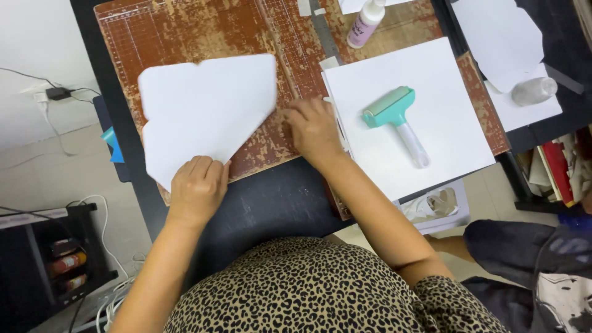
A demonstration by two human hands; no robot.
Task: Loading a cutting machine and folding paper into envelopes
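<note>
A person's left hand [197, 188] is gripping the near edge of a cut white paper shape [206, 111] lying on a worn brown cutting mat [185, 31], while the right hand [314, 129], fingers curled, is pressing beside a white sheet [444, 142] bearing a teal roller [394, 117].

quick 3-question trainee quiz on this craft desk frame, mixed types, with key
1. True or false: the left hand presses on the lower corner of the white cut paper shape.
2. Which thing lies on the square white sheet? A) scissors B) teal roller C) tape roll
3. Fill in: the right hand rests on the worn brown ____, at the left edge of the square white sheet.

Key: 1 true; 2 B; 3 cutting mat. The glue bottle stands at the mat's far edge.
</note>
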